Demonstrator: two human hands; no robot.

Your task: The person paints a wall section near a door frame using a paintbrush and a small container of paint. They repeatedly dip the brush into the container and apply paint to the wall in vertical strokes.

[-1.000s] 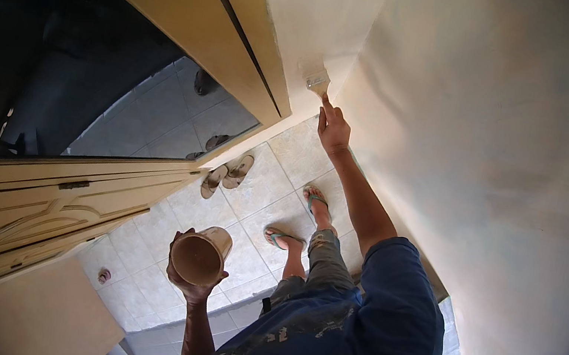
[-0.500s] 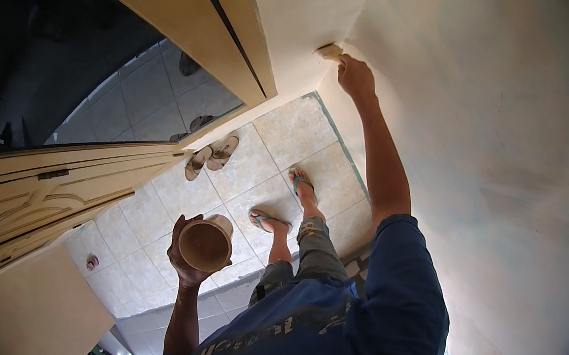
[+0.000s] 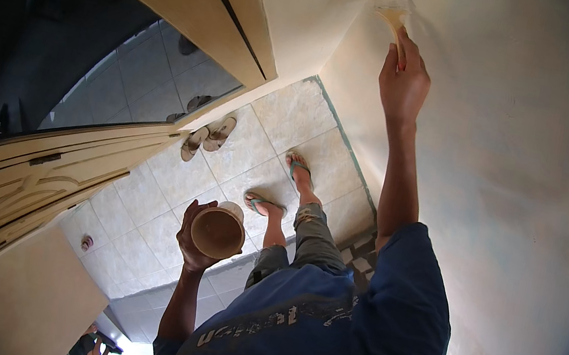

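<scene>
My right hand [image 3: 404,85] is raised at the wall corner, fingers closed around the pale handle of a flat paintbrush [image 3: 391,1]. The brush's wide bristles point up and left, at the meeting of the two pale walls; whether they touch the surface is hard to make out. Down at my left side, my left hand [image 3: 195,238] is wrapped around a round tub [image 3: 218,233] with a brownish inside. I look into the tub from above; how much it holds cannot be told.
A tan wooden cabinet [image 3: 45,171] with a dark glass panel [image 3: 95,48] stands at left. Loose sandals [image 3: 206,139] lie on the tiled floor [image 3: 262,129] beside it. The patchy pale wall [image 3: 510,178] fills the right side. Part of another person [image 3: 88,351] shows at bottom left.
My right hand has moved up and to the right with the paintbrush, which now points upward. My left hand with the tub has shifted slightly right in the picture.
</scene>
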